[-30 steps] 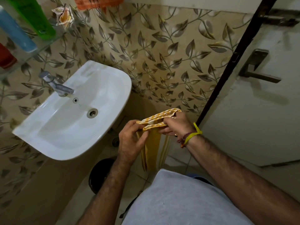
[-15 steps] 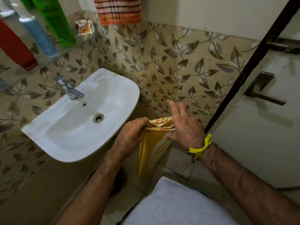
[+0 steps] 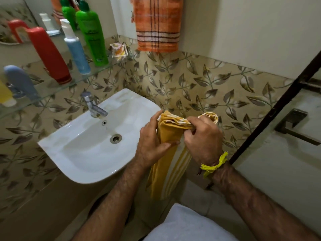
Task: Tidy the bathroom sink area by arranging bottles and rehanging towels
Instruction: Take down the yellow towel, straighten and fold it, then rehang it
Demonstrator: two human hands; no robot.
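Observation:
A yellow towel [image 3: 166, 164] with white stripes hangs folded between both hands, just right of the white sink [image 3: 73, 153]. My left hand [image 3: 152, 143] grips its upper left fold. My right hand [image 3: 203, 140] is closed on the bunched top edge. An orange checked towel [image 3: 157, 23] hangs on the wall above. On the glass shelf [image 3: 97, 73] stand a green bottle [image 3: 92, 33], a blue bottle with a white cap [image 3: 76, 49], a red bottle [image 3: 50, 54], a grey-blue bottle [image 3: 20, 82] and part of a yellow one [image 3: 5, 96].
A chrome tap [image 3: 93, 106] sits at the sink's back. A crumpled wrapper [image 3: 119, 49] lies at the shelf's right end. A mirror [image 3: 26, 16] is behind the bottles. A white door with a metal handle [image 3: 293, 126] stands to the right.
The view has tilted up, showing the shelf and orange towel. Both hands have raised the yellow towel, and my right hand has gone from open fingers to closed on its top edge.

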